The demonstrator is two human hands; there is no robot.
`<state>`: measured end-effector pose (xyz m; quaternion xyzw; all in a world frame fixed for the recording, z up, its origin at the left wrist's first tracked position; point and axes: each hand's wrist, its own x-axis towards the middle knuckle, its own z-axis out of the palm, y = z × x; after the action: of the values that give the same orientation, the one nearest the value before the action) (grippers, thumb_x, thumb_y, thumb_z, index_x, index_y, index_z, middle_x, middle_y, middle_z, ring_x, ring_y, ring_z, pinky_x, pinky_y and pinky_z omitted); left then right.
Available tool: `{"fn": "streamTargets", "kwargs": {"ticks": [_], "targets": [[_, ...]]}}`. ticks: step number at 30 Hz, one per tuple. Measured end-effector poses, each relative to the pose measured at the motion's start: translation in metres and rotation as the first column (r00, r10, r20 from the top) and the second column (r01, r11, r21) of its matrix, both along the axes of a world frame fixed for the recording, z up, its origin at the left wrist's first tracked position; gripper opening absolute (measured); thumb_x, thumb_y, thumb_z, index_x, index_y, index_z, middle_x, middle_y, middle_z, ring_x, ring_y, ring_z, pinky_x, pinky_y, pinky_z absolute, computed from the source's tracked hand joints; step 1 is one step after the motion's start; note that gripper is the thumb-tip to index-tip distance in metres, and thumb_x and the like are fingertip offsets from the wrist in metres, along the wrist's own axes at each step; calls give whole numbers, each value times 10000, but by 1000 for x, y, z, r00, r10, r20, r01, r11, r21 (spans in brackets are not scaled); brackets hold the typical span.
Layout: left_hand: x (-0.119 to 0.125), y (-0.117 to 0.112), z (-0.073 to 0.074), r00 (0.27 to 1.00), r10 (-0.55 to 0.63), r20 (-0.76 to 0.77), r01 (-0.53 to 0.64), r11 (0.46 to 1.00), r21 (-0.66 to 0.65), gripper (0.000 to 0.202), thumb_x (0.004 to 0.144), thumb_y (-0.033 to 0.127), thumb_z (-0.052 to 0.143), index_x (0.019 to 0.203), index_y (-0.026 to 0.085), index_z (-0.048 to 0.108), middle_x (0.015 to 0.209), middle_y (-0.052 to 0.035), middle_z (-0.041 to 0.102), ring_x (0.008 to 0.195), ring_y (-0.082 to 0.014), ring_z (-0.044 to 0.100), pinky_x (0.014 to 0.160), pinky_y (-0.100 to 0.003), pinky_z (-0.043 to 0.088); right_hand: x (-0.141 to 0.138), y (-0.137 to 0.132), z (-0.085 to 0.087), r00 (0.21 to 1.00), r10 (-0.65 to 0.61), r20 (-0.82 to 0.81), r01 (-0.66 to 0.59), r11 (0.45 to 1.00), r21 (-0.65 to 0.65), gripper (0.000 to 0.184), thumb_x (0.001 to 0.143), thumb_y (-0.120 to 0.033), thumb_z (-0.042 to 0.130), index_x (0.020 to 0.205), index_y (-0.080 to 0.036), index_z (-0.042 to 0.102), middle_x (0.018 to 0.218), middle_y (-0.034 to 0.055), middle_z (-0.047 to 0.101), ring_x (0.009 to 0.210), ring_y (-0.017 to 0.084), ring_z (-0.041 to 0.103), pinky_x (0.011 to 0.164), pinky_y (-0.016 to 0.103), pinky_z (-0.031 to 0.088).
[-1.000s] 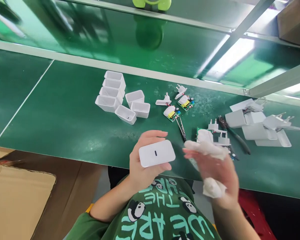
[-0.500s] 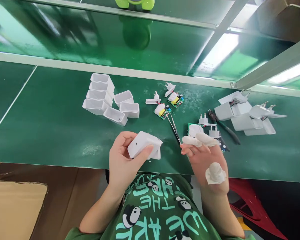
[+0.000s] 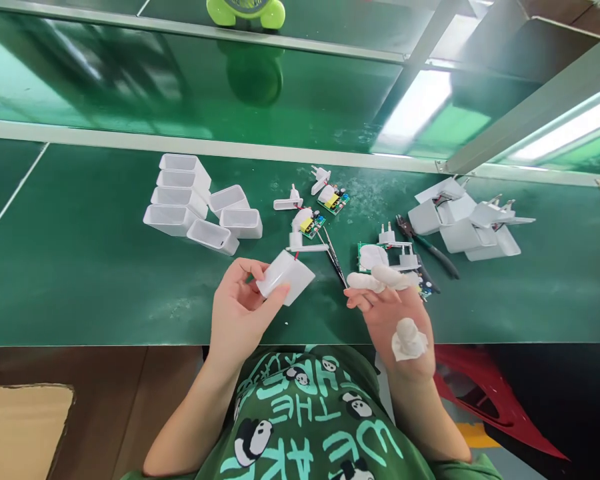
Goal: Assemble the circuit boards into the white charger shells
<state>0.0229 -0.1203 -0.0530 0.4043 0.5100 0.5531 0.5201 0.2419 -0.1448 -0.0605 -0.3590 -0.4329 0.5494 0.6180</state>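
Note:
My left hand point(image 3: 243, 310) grips a white plastic charger housing point(image 3: 286, 277) between thumb and fingers, above the front of the table. A white plug cap point(image 3: 310, 248) hangs off its far end by a short red wire. My right hand point(image 3: 397, 320) is palm up and open, with white coverings on two fingers. On its palm sits a crumpled white lump point(image 3: 409, 340) whose kind I cannot make out. Just beyond these fingers are a circuit board point(image 3: 373, 257) with plug caps and the tweezers point(image 3: 333, 259); whether the fingers touch the tweezers is unclear.
Several empty white housings point(image 3: 177, 217) stand at left. Circuit boards with plugs point(image 3: 310, 222) lie in the middle. Cutting pliers point(image 3: 430, 250) and housings with plug caps point(image 3: 475, 227) are at right. A metal-edged shelf point(image 3: 190, 27) crosses above the table's back.
The charger housing has been turned in my left hand, so its plug cap and red wire now show at the far end. My right hand keeps its pose. The view has shifted slightly.

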Motion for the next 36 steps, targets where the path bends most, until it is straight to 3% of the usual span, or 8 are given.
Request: {"fn": "streamTargets", "kwargs": {"ticks": [4, 9, 13, 15, 19, 26, 33, 36], "targets": [[1, 1, -5, 945, 1, -326, 24, 997, 72, 439, 761, 234, 798, 652, 206, 374, 855, -12, 651, 900, -195, 688, 730, -281, 546, 1, -2, -2, 999, -27, 27, 28, 1000, -15, 500, 880, -508, 667, 1310, -256, 618, 1196, 144, 719, 989, 303, 727, 753, 475, 610], [-8, -20, -6, 693, 124, -710, 89, 963, 256, 464, 777, 180, 781, 596, 201, 355, 940, -33, 733, 998, -232, 678, 812, -348, 531, 3, -7, -7, 993, -26, 114, 20, 998, 53, 464, 902, -426, 648, 1347, -310, 584, 1290, 115, 690, 1078, 313, 710, 815, 494, 604], [-15, -27, -6, 808, 176, -562, -103, 982, 159, 275, 770, 200, 810, 866, 210, 553, 988, -20, 651, 974, -199, 696, 732, -280, 586, 3, -11, -8, 984, 36, 173, -51, 995, 84, 490, 916, -293, 627, 1398, -332, 547, 1333, 89, 677, 1169, 309, 672, 909, 522, 578], [-14, -23, -7, 878, 185, -442, -153, 982, 108, 476, 784, 224, 806, 1189, 237, 558, 987, -6, 597, 931, -178, 697, 670, -243, 606, 3, -12, -8, 980, 47, 193, -64, 995, 79, 489, 914, -283, 620, 1396, -324, 551, 1332, 93, 676, 1161, 313, 674, 892, 528, 586], [-4, -15, -9, 909, 68, -411, -31, 995, 97, 578, 885, 270, 704, 1425, 262, 501, 1024, -30, 543, 875, -157, 667, 649, -241, 617, 3, -12, -8, 978, 34, 204, -53, 994, 90, 494, 906, -307, 622, 1394, -324, 550, 1323, 98, 680, 1146, 322, 683, 858, 528, 601], [-14, -26, -3, 582, 60, -811, 119, 980, 157, 328, 918, 225, 639, 1244, 247, 608, 1120, -69, 645, 1068, -245, 614, 946, -377, 508, 7, -14, -8, 960, 19, 278, -52, 992, 111, 527, 907, -291, 622, 1424, -312, 527, 1350, 100, 666, 1170, 317, 665, 881, 515, 594], [-32, -29, -14, 386, 72, -920, 87, 990, 114, 324, 906, 320, 675, 1205, 241, 578, 1278, -126, 662, 1285, -371, 570, 1042, -510, 374, 9, -13, -7, 859, 41, 510, -173, 962, 213, 644, 873, -211, 639, 1493, -305, 488, 1466, 88, 595, 1293, 319, 581, 1028, 533, 532], [-27, -37, -4, 354, 163, -921, 22, 983, 182, 399, 880, 293, 717, 1239, 219, 558, 1286, -150, 638, 1250, -374, 579, 1014, -513, 393, 4, -12, 0, 755, -21, 655, -210, 939, 272, 693, 873, -215, 649, 1529, -296, 443, 1500, 108, 563, 1349, 338, 546, 1066, 541, 510]]}}
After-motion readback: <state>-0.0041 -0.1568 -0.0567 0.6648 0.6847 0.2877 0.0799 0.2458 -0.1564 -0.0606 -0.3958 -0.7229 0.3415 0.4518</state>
